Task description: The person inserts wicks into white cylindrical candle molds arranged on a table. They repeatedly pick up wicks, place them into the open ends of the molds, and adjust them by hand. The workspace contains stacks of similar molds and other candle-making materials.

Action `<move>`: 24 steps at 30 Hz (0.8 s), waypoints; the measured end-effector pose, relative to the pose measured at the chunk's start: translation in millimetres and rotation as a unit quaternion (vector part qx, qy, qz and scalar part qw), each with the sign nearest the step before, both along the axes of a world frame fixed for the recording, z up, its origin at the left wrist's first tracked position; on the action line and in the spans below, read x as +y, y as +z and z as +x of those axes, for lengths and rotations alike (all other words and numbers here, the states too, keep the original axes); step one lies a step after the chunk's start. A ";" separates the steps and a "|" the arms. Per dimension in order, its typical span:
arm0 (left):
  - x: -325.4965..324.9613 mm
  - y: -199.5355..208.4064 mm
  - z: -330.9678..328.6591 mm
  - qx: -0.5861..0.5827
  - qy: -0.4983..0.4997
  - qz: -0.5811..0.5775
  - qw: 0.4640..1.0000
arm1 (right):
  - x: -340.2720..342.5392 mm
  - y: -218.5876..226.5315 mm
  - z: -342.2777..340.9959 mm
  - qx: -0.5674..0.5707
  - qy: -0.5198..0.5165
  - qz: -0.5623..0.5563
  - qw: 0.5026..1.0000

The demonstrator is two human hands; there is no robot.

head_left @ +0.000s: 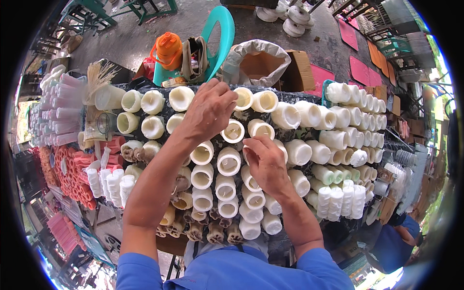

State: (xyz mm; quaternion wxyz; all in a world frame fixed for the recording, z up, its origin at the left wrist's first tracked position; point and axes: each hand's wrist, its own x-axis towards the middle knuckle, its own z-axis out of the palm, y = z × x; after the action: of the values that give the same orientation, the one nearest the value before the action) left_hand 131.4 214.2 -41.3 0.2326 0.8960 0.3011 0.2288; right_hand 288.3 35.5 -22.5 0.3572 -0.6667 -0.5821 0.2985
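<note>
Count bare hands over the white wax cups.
2: the left hand over the back rows of white wax cups, the right hand a little nearer the body. No others seem hidden there.

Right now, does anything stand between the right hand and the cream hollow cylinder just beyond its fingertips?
Nothing visible does: the right hand is close beside the cream hollow cylinder, contact unclear. The left hand is off to the left.

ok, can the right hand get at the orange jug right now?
Probably not straight across: in this view the left hand sits between the right hand and the orange jug, which is also beyond the rows of wax cups.
</note>
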 end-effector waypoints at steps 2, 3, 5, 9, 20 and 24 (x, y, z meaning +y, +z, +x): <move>6.6 -3.0 19.9 -0.008 -0.009 0.024 1.000 | -0.5 0.9 -0.3 0.021 -0.025 -0.002 0.999; 10.5 -5.2 28.9 0.004 -0.020 0.038 0.999 | 0.1 0.8 0.6 0.024 -0.039 0.000 0.999; 19.1 -10.2 45.2 -0.003 -0.042 0.087 0.995 | 2.1 0.6 4.9 0.021 -0.061 0.009 0.998; 26.9 -17.2 45.5 0.048 -0.082 0.065 0.993 | 8.5 0.2 15.9 0.019 -0.110 0.006 0.994; 20.8 -16.1 16.0 0.048 -0.046 0.071 0.995 | 90.4 -21.2 14.4 -0.003 -0.109 0.081 0.991; 20.6 -16.3 17.1 0.029 -0.043 0.081 0.995 | 77.3 -6.1 15.3 -0.010 -0.110 0.051 0.993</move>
State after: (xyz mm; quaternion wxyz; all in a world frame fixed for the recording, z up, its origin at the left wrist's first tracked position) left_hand 148.6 234.8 -57.6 0.1597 0.9304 0.2494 0.2159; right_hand 303.7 112.8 -28.7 0.4151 -0.7106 -0.5235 0.2205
